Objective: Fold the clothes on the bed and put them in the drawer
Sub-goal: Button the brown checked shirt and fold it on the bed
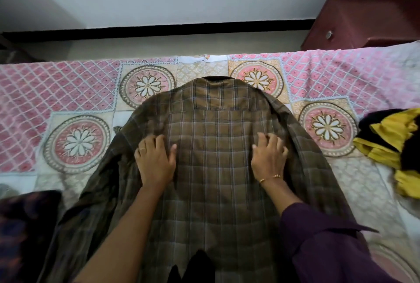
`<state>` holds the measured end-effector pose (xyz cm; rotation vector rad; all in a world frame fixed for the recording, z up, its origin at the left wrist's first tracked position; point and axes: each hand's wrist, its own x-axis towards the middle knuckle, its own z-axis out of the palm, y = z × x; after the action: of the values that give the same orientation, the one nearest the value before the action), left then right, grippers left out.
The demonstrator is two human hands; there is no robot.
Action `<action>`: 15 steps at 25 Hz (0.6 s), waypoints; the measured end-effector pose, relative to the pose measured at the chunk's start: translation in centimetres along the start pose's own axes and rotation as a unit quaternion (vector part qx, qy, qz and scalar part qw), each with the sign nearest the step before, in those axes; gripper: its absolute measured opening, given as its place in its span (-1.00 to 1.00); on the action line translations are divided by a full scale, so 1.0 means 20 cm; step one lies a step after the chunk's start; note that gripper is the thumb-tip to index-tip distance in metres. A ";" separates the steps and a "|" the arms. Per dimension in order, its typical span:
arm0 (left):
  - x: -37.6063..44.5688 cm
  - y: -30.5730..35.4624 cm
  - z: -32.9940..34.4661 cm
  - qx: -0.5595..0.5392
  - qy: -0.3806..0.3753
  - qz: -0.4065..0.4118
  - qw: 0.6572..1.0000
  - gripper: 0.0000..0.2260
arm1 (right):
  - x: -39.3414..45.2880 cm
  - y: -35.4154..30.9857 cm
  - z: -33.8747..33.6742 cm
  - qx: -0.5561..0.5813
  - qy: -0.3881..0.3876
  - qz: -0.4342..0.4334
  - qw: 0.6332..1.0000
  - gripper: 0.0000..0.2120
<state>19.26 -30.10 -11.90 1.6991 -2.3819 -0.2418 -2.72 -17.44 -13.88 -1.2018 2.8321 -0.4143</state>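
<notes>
A brown checked shirt [213, 137] lies back-up on the bed [68, 87], collar at the far side, sleeves trailing down both sides. My left hand [155, 162] rests flat on the shirt's left half, fingers spread. My right hand [269, 157] presses on the right half with its fingers a little curled against the cloth. Neither hand grips any fabric. A yellow and black garment [393, 146] lies crumpled at the bed's right edge.
A dark red wooden cabinet with a round knob [329, 34] stands beyond the bed at the far right. A dark patterned cloth [25, 226] sits at the near left. A pale floor strip and a wall lie past the bed's far edge.
</notes>
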 end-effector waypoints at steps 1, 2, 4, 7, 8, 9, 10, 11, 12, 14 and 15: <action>-0.11 -0.02 -0.03 0.006 -0.001 0.001 1.000 -0.67 | -0.11 0.01 -0.03 0.005 -0.027 0.001 1.000 -0.67; -0.21 -0.04 -0.06 0.008 -0.004 -0.001 1.000 -0.68 | -0.23 0.02 -0.05 0.010 -0.051 0.007 0.999 -0.66; -0.40 -0.09 -0.10 0.011 -0.025 -0.026 0.999 -0.68 | -0.45 0.06 -0.10 0.004 -0.103 0.030 0.994 -0.63; -0.71 -0.21 -0.16 0.010 -0.051 -0.100 0.994 -0.67 | -0.80 0.15 -0.17 -0.021 -0.150 0.081 0.985 -0.56; -0.83 -0.26 -0.18 0.008 -0.054 -0.124 0.991 -0.67 | -0.93 0.18 -0.20 -0.031 -0.161 0.099 0.981 -0.54; -0.94 -0.31 -0.19 0.004 -0.056 -0.147 0.988 -0.66 | -1.05 0.21 -0.21 -0.036 -0.171 0.119 0.977 -0.52; -1.06 -0.37 -0.20 -0.006 -0.056 -0.167 0.984 -0.64 | -1.17 0.25 -0.22 -0.036 -0.175 0.145 0.973 -0.51; -1.19 -0.43 -0.22 -0.024 -0.062 -0.191 0.979 -0.61 | -1.30 0.29 -0.24 -0.025 -0.171 0.179 0.969 -0.50; -1.32 -0.49 -0.24 -0.046 -0.079 -0.219 0.971 -0.59 | -1.42 0.32 -0.26 -0.008 -0.163 0.215 0.963 -0.50; -1.58 -0.60 -0.29 -0.102 -0.110 -0.274 0.950 -0.58 | -1.66 0.36 -0.28 0.013 -0.146 0.251 0.957 -0.46; -1.67 -0.63 -0.31 -0.121 -0.129 -0.291 0.940 -0.59 | -1.75 0.38 -0.29 0.015 -0.141 0.262 0.955 -0.43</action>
<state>42.92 -2.63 -11.51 2.3107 -1.8234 -0.8543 15.70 13.87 -12.69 -0.4185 2.7236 -0.2311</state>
